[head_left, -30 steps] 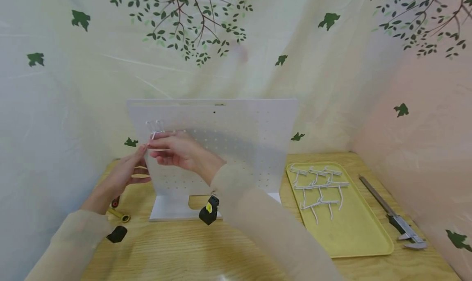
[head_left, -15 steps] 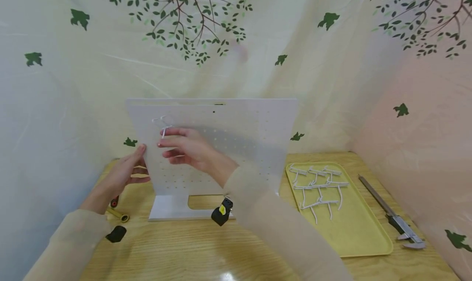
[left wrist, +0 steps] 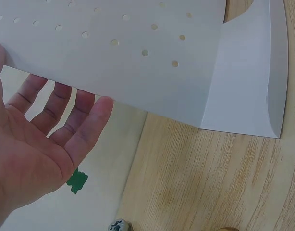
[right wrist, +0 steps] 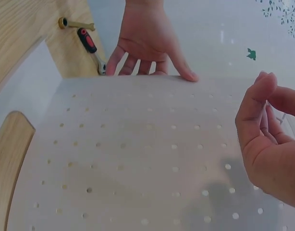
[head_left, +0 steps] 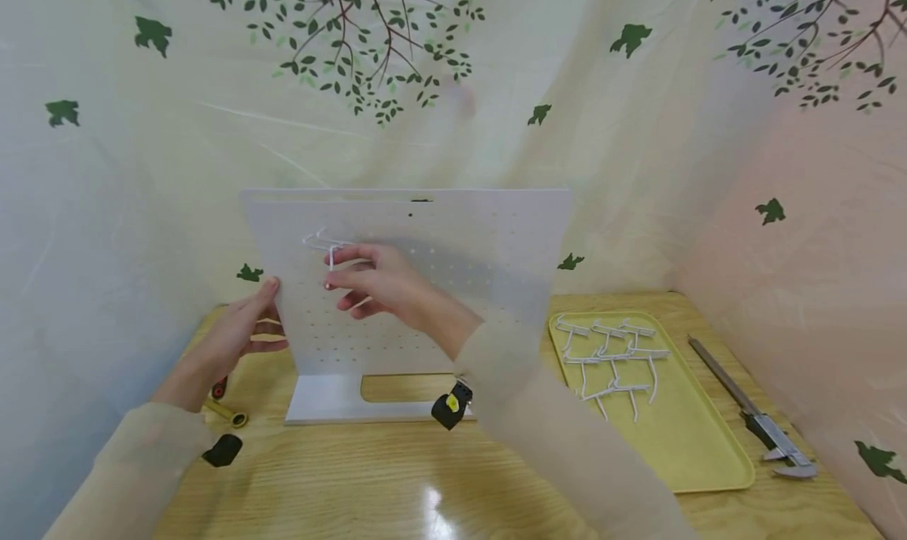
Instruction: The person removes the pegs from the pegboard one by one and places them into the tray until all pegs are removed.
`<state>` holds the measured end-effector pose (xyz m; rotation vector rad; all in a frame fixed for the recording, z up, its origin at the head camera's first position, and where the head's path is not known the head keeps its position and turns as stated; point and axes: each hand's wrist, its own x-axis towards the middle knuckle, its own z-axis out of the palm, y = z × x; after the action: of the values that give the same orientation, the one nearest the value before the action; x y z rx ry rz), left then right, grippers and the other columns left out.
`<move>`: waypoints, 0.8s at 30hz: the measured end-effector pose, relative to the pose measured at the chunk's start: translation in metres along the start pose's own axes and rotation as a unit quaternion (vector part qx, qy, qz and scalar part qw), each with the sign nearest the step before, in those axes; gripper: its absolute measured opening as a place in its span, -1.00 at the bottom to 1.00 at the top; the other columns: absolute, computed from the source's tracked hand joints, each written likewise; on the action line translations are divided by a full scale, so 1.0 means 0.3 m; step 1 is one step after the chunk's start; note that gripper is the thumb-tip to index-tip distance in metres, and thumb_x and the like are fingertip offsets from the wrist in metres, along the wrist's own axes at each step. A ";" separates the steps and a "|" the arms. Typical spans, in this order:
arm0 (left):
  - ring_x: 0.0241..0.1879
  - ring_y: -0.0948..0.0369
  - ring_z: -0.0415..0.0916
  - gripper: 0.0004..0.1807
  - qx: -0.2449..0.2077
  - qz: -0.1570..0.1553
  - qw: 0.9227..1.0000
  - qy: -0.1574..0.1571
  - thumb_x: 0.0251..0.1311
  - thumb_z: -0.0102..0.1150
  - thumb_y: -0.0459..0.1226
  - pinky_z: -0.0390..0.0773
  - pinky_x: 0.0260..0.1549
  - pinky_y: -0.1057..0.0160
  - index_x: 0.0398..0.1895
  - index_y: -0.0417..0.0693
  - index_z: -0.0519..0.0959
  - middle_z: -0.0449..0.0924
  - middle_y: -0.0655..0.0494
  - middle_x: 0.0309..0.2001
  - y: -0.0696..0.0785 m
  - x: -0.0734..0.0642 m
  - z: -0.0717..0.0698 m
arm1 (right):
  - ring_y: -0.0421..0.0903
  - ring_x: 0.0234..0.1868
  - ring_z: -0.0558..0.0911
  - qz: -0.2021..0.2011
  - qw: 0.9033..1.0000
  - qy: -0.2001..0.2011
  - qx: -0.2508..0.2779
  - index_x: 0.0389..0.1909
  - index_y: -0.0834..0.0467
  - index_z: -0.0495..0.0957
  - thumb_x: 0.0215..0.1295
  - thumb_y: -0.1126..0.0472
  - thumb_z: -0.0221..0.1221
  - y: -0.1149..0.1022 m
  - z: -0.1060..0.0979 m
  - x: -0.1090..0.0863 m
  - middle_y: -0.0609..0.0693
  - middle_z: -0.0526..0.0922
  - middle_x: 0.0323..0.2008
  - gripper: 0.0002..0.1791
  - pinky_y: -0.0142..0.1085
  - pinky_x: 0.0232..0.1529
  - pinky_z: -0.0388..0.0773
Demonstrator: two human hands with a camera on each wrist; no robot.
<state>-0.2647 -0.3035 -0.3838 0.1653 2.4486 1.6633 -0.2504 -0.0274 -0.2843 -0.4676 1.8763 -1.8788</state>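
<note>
A white pegboard (head_left: pixel 496 288) stands upright on its base on the wooden table. My left hand (head_left: pixel 230 349) holds its left edge; in the left wrist view the fingers (left wrist: pixel 87 127) lie behind the board, and in the right wrist view the thumb (right wrist: pixel 183 70) is on the front face. Before the board's upper left, my right hand (head_left: pixel 390 284) pinches a white wire pegboard hook (head_left: pixel 331 258) between thumb and fingers. The hook's two prongs point up and left. Whether they touch the board I cannot tell. In the right wrist view the hook is mostly hidden behind the hand.
On the right a yellow tray (head_left: pixel 680 453) bears several white hooks (head_left: pixel 615 357). A caliper (head_left: pixel 758 418) lies beyond the tray's right side. Left of the board's base are a brass-coloured wrench (right wrist: pixel 80 24) and a ratchet with a black and red handle (right wrist: pixel 87 40).
My right hand has moved right along the board with the hook, whose prongs have turned from pointing up to leaning left. The left hand has stayed at the board's edge.
</note>
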 end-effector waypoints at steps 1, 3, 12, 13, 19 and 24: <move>-0.06 0.10 0.60 -0.09 0.002 0.000 1.000 0.000 0.47 -0.36 0.34 0.70 -0.07 0.02 0.38 -0.32 0.26 0.47 -0.29 0.10 -0.002 0.001 0.000 | -0.08 -0.42 0.66 -0.003 1.000 0.000 -0.015 0.25 0.23 0.50 0.46 0.26 0.23 0.001 -0.008 -0.006 0.31 0.64 0.09 -0.60 -0.34 -0.43 0.67; -0.05 0.08 0.59 -0.09 0.005 0.000 1.000 0.000 0.46 -0.36 0.34 0.70 -0.06 0.02 0.36 -0.32 0.28 0.47 -0.28 0.10 -0.004 0.002 0.000 | -0.03 -0.39 0.68 -0.009 0.999 0.002 -0.041 0.25 0.22 0.51 0.46 0.23 0.23 0.004 -0.025 -0.020 0.29 0.66 0.06 -0.61 -0.32 -0.43 0.67; -0.05 0.07 0.59 -0.10 0.006 -0.001 1.000 0.005 0.45 -0.34 0.36 0.70 -0.07 0.02 0.28 -0.33 0.33 0.47 -0.27 0.08 -0.005 0.004 -0.001 | -0.03 -0.38 0.66 -0.037 0.995 0.001 -0.089 0.25 0.22 0.48 0.49 0.22 0.19 0.015 -0.130 -0.087 0.35 0.61 0.05 -0.62 -0.33 -0.43 0.65; -0.04 0.06 0.59 -0.09 0.009 -0.002 1.000 0.005 0.44 -0.34 0.37 0.70 -0.07 0.02 0.28 -0.32 0.33 0.46 -0.27 0.09 -0.005 0.005 -0.002 | -0.02 -0.38 0.65 -0.041 0.995 0.003 -0.092 0.25 0.23 0.48 0.50 0.22 0.19 0.015 -0.142 -0.096 0.36 0.60 0.05 -0.62 -0.33 -0.43 0.65; 0.00 0.00 0.58 -0.08 0.011 -0.002 1.000 0.000 0.41 -0.34 0.39 0.69 -0.05 0.02 0.25 -0.31 0.34 0.44 -0.31 0.12 -0.004 0.006 -0.003 | 0.06 -0.35 0.63 -0.050 0.995 0.016 -0.089 0.24 0.25 0.48 0.48 0.22 0.21 0.024 -0.208 -0.156 0.40 0.59 0.04 -0.61 -0.30 -0.43 0.66; 0.00 -0.01 0.58 -0.08 0.007 -0.002 1.000 0.000 0.42 -0.33 0.38 0.70 -0.06 0.04 0.27 -0.32 0.33 0.44 -0.31 0.13 -0.004 0.002 -0.003 | -0.01 -0.37 0.63 -0.050 0.994 0.016 -0.095 0.25 0.24 0.48 0.47 0.19 0.23 0.040 -0.261 -0.211 0.37 0.59 0.01 -0.58 -0.27 -0.41 0.67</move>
<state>-0.2654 -0.3046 -0.3845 0.1618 2.4592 1.6449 -0.2375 0.0728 -0.2934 -0.6066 2.1005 -1.7871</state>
